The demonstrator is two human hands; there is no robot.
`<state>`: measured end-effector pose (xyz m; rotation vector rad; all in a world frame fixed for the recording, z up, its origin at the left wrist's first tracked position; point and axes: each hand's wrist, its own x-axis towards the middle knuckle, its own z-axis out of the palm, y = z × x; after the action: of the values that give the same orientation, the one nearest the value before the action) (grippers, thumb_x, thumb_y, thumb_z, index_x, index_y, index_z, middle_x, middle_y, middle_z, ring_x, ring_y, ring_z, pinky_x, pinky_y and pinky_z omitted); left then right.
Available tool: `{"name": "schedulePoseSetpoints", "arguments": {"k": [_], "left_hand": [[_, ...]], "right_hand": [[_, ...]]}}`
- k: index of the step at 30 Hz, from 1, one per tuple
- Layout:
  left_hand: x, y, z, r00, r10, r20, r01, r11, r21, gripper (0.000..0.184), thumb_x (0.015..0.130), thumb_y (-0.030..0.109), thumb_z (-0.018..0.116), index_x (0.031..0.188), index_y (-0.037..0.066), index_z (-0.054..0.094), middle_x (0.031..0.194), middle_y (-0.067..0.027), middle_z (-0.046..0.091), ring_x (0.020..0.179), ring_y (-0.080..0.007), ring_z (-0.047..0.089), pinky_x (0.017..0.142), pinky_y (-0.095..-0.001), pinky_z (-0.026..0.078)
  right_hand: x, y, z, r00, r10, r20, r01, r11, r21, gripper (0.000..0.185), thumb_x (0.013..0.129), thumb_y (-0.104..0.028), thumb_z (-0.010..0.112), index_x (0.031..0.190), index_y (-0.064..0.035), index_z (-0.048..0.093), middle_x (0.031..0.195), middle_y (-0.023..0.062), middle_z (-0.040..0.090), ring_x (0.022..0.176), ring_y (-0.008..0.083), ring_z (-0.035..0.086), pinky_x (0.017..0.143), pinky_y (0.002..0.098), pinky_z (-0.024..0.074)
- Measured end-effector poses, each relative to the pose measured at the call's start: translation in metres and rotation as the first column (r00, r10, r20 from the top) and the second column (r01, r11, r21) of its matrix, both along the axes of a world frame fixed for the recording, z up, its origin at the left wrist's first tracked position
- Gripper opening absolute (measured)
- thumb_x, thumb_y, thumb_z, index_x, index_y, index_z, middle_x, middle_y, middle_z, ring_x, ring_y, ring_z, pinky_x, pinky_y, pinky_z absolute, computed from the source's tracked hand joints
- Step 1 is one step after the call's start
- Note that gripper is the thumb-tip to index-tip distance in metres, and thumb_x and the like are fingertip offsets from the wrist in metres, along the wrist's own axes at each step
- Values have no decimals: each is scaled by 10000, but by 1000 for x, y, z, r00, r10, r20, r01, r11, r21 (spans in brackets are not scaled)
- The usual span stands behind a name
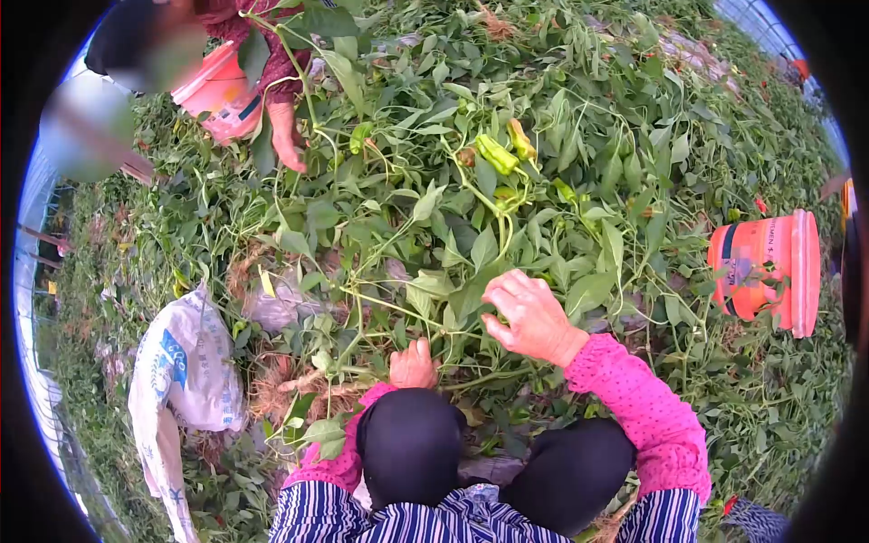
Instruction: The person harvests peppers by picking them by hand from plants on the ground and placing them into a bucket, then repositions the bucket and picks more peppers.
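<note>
My left hand (pixel 414 365) is closed low among the pepper plants, just beyond my knee. A pale green pepper stem (pixel 358 371) runs into it, and the grip itself is partly hidden by leaves. My right hand (pixel 529 317) is bent at the edge of broad pepper leaves (pixel 480 294), its thumb and fingers apart with nothing visible between them. Beyond it hang yellow-green peppers (pixel 496 155) and one turning orange (pixel 521 139). Uprooted-looking brown roots (pixel 281 389) lie left of my left hand.
A white woven sack (pixel 195 362) lies crumpled at the left. On the right a red bucket (pixel 765 271) is tipped on its side. Another person's hand (pixel 286 140) hangs at the upper left beside a second red bucket (pixel 217 90). Tangled pepper plants cover the ground.
</note>
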<state>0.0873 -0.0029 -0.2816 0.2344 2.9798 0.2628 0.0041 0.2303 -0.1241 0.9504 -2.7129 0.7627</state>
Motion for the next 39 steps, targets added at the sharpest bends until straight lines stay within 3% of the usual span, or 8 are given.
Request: {"name": "schedulePoseSetpoints", "arguments": {"k": [8, 13, 18, 24, 28, 30, 34, 39], "left_hand": [[70, -1, 26, 998, -47, -40, 47, 999, 1, 545, 679, 245, 685, 1092, 3, 425, 941, -139, 528, 819, -322, 544, 725, -434, 397], [79, -2, 9, 990, -104, 91, 102, 994, 28, 547, 685, 244, 675, 1108, 5, 423, 961, -141, 535, 847, -312, 551, 740, -432, 400], [64, -12, -4, 972, -156, 178, 159, 987, -5, 549, 691, 243, 664, 1123, 7, 421, 982, -144, 542, 875, -302, 558, 755, -429, 402], [52, -19, -5, 938, -174, 299, 184, 983, -3, 594, 642, 228, 692, 1112, 2, 408, 1014, -178, 510, 906, -335, 540, 753, -427, 405], [51, -16, -11, 971, -165, 173, 156, 986, 63, 522, 653, 208, 671, 1071, 11, 429, 1010, -183, 515, 910, -380, 527, 777, -460, 409], [51, -17, -22, 986, -164, 35, 162, 985, 54, 509, 635, 190, 668, 1052, 12, 436, 997, -181, 520, 901, -379, 527, 775, -462, 413], [52, -16, -29, 990, -140, 31, 140, 990, 22, 515, 595, 165, 664, 1038, 18, 448, 948, -169, 537, 873, -367, 538, 750, -463, 416], [47, -15, -19, 989, -109, 97, 96, 987, 130, 526, 592, 132, 661, 1054, 7, 444, 910, -188, 530, 748, -400, 536, 676, -456, 408]], "right_hand": [[34, 29, -49, 906, 183, 381, -197, 980, -2, 260, 733, -193, 634, 959, -70, 596, 1014, 61, 574, 966, 228, 542, 758, 354, 443], [4, 86, -65, 713, -421, 561, 649, 699, -301, 185, 766, -168, 618, 760, 15, 587, 705, 147, 600, 629, 253, 582, 625, 344, 468], [-101, 143, -120, 618, -765, 180, 786, 609, -111, 185, 790, -147, 567, 893, 6, 549, 898, 223, 583, 863, 385, 560, 774, 448, 445], [-132, 120, -150, 310, -867, 390, 846, 439, 303, 389, 722, -224, 680, 1004, 1, 535, 1035, 230, 583, 975, 385, 559, 865, 432, 448], [-126, 146, -145, 350, -793, 498, 910, 414, 19, 417, 717, -228, 686, 1034, 2, 544, 974, 189, 620, 944, 330, 598, 783, 377, 489], [-112, 169, -123, 449, -345, 824, 891, 241, -385, 327, 782, -204, 646, 1061, -64, 549, 925, 107, 617, 854, 220, 615, 620, 307, 486], [-79, 236, -72, 293, 271, 917, 953, -156, -259, 261, 906, -249, 454, 1101, -78, 488, 883, 71, 574, 622, 106, 515, 401, 222, 311], [-28, 333, -53, 297, 453, 841, 954, -98, -284, 381, 889, -314, 445, 1136, -26, 480, 875, 55, 549, 507, 81, 356, 413, 197, 261]]}}
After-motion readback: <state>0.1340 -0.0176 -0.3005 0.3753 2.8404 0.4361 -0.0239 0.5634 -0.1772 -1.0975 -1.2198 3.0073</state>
